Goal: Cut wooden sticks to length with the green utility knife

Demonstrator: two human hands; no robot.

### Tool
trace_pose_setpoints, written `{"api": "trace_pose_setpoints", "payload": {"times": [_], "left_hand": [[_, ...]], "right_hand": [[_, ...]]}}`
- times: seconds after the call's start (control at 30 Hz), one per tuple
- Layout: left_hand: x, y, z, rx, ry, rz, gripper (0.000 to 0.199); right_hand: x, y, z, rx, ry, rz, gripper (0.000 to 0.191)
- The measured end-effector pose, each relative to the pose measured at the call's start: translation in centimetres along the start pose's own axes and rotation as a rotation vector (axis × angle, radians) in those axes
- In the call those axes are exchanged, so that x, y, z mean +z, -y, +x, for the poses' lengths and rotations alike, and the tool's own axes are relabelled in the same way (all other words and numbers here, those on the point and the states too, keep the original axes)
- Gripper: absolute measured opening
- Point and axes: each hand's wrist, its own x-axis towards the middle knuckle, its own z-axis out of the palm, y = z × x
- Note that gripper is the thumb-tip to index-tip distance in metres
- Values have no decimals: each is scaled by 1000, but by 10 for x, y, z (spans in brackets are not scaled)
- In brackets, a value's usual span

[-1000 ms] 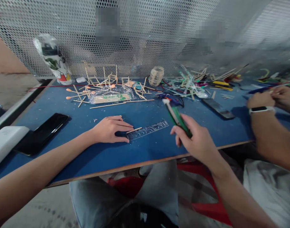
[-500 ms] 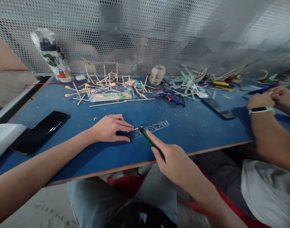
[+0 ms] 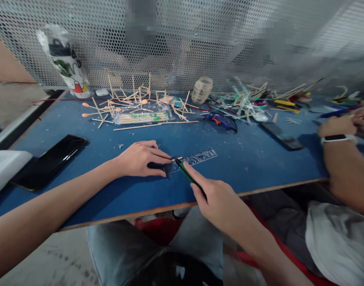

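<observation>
My left hand (image 3: 141, 159) lies on the blue table, its fingertips pressing a short thin wooden stick (image 3: 179, 158) down over a clear ruler (image 3: 210, 154). Its thumb is apart from the fingers, by the ruler's near left edge. My right hand (image 3: 214, 194) is closed round a green utility knife (image 3: 186, 171), index finger stretched along its top. The knife's tip meets the stick just right of my left fingertips, and a bit of stick shows beyond it. Whether the blade has cut in is too small to tell.
Behind lie a bag of wooden sticks (image 3: 146, 117), stick frames (image 3: 137, 93), a blue glue gun (image 3: 220, 120) and a clear jar (image 3: 202, 90). Phones (image 3: 52, 162) (image 3: 280, 136) lie on both sides. A bottle (image 3: 71, 73) stands back left. A co-worker's hand (image 3: 336, 126) is at right.
The view has shifted slightly. More of the stick now shows to the right of the knife's tip. Both hands keep nearly the same pose.
</observation>
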Motion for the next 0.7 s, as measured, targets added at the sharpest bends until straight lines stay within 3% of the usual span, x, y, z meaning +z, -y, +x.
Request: {"api": "trace_pose_setpoints", "payload": {"times": [0.7], "left_hand": [[1,0,0,-3,-15,-33,44]], "right_hand": [[5,-2,-3,-16,-41,23,64]]}}
